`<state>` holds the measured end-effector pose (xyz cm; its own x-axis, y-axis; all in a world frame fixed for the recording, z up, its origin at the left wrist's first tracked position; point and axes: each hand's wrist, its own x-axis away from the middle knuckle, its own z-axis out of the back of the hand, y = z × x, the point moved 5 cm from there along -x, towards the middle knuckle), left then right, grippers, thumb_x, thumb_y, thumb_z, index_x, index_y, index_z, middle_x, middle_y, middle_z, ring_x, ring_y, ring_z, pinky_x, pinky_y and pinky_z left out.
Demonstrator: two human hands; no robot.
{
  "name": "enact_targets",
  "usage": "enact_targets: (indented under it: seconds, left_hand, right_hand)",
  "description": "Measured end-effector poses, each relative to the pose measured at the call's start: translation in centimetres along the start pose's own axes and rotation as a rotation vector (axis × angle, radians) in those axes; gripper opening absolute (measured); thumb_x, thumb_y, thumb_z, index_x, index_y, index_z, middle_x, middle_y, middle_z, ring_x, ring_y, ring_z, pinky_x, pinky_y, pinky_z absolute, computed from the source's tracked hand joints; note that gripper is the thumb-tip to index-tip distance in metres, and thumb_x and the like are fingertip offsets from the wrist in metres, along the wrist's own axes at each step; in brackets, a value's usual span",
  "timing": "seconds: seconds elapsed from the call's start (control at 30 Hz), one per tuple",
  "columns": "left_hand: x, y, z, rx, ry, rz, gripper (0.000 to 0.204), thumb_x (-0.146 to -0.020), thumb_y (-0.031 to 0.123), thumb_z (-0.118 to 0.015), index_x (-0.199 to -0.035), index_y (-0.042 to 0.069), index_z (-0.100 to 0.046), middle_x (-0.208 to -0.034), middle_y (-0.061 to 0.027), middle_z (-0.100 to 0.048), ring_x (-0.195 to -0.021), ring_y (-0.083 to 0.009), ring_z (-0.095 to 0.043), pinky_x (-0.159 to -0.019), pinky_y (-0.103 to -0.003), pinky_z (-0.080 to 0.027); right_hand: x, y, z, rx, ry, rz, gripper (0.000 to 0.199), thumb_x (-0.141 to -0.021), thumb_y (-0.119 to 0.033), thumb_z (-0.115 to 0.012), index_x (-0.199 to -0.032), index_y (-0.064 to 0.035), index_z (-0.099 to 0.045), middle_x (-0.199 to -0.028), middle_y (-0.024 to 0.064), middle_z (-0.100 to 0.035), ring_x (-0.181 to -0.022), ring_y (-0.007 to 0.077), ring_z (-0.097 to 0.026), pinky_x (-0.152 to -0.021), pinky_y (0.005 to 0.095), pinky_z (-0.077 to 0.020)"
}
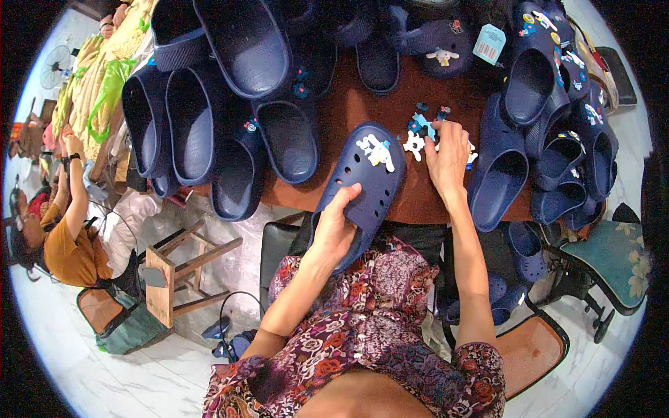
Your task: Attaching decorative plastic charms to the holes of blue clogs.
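Note:
My left hand grips a navy clog by its side, thumb on the perforated upper. The clog is tilted, its toe pointing away from me over the table's near edge. A white cartoon-figure charm with a yellow detail sits on the toe, and several round holes around it are bare. Right of the toe, my right hand bends its fingers down among a small pile of blue and white shoe charms. Those fingers are closed together; whatever lies between their tips is hidden.
Navy clogs crowd the left of the brown table; decorated clogs are stacked at right. A pale blue tag lies at the back. A wooden stool and a person in a mustard top are at left.

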<state>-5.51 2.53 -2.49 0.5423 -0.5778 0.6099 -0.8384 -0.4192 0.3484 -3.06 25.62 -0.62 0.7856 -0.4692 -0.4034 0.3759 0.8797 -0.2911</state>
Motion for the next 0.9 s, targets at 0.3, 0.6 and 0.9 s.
enact_targets:
  seconds: [0.3,0.6,0.9]
  left_hand:
    - [-0.1,-0.3,0.2,0.088,-0.017,-0.032,0.04,-0.088,0.016,-0.061,-0.125,0.004,-0.051,-0.119,-0.0099,-0.06,-0.107,-0.0239,-0.06,-0.096,-0.04,-0.047]
    - [0.1,-0.2,-0.6,0.069,-0.025,-0.049,0.04,-0.09,0.025,-0.054,-0.124,0.005,-0.052,-0.123,-0.0119,-0.06,-0.113,-0.0271,-0.058,-0.099,-0.044,-0.045]
    - [0.1,-0.9,-0.5,0.006,-0.053,-0.057,0.041,-0.094,0.037,-0.053,-0.119,0.005,-0.056,-0.114,-0.0074,-0.062,-0.1,-0.0177,-0.061,-0.09,-0.033,-0.048]
  right_hand:
    - [0.6,0.6,1.1,-0.188,0.062,-0.028,0.013,-0.081,-0.011,-0.067,-0.092,-0.0065,-0.061,-0.086,0.0106,-0.063,-0.086,0.0306,-0.057,-0.077,0.0426,-0.0413]
    - [0.2,-2.6,4.5,-0.646,-0.024,-0.08,0.01,-0.085,-0.004,-0.065,-0.095,-0.0028,-0.063,-0.089,0.0089,-0.064,-0.083,0.0199,-0.062,-0.074,0.0298,-0.0466]
    - [0.5,-9.9,7.6,-0.513,-0.044,0.543,0.016,-0.073,-0.007,-0.07,-0.087,-0.0082,-0.066,-0.091,0.006,-0.064,-0.089,0.0255,-0.061,-0.077,0.0376,-0.0489]
